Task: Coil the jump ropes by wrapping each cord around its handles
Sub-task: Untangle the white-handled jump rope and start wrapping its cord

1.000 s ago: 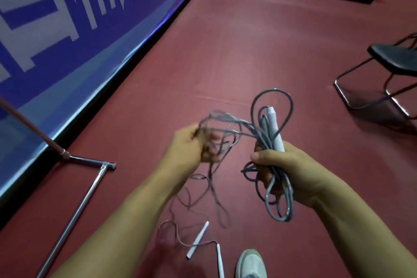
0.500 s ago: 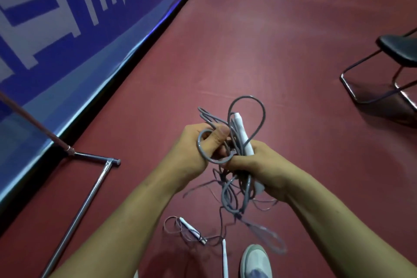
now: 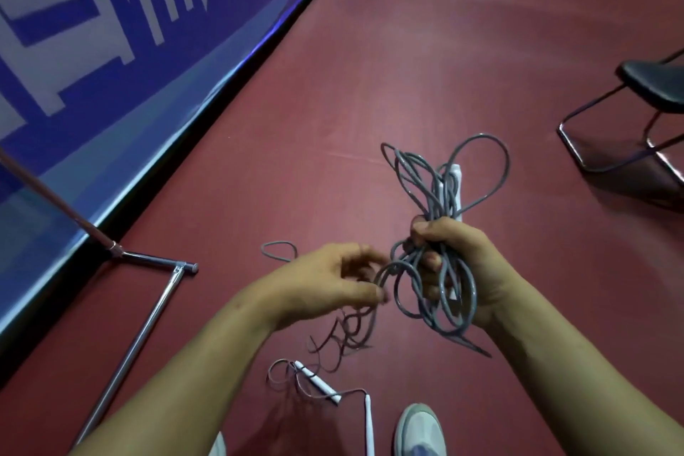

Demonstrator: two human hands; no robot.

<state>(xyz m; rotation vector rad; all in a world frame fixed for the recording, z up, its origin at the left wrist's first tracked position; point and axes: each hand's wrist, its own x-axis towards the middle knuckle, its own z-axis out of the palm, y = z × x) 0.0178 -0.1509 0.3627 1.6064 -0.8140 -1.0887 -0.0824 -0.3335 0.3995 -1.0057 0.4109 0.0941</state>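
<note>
The right hand (image 3: pixel 459 270) grips the cord bundle (image 3: pixel 433 204) at its middle, with 1 handle (image 3: pixel 457 178) standing up behind the loops. The left hand (image 3: pixel 325 281) sits just left of it, pinching a loop (image 3: pixel 388 268). Below the hands, on the floor (image 3: pixel 370 67) — 2 more handles (image 3: pixel 320 383), a shoe (image 3: pixel 420 429) just right of them. A metal stand (image 3: pixel 148 307) lies left, a chair (image 3: pixel 647 92) far right.

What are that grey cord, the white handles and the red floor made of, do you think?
The grey cord looks like PVC or rubber coating: smooth, slight sheen, springy loops. The white handle seems hard plastic, smooth and matte. The red floor is probably a vinyl or rubber sports mat, faintly glossy.
</note>
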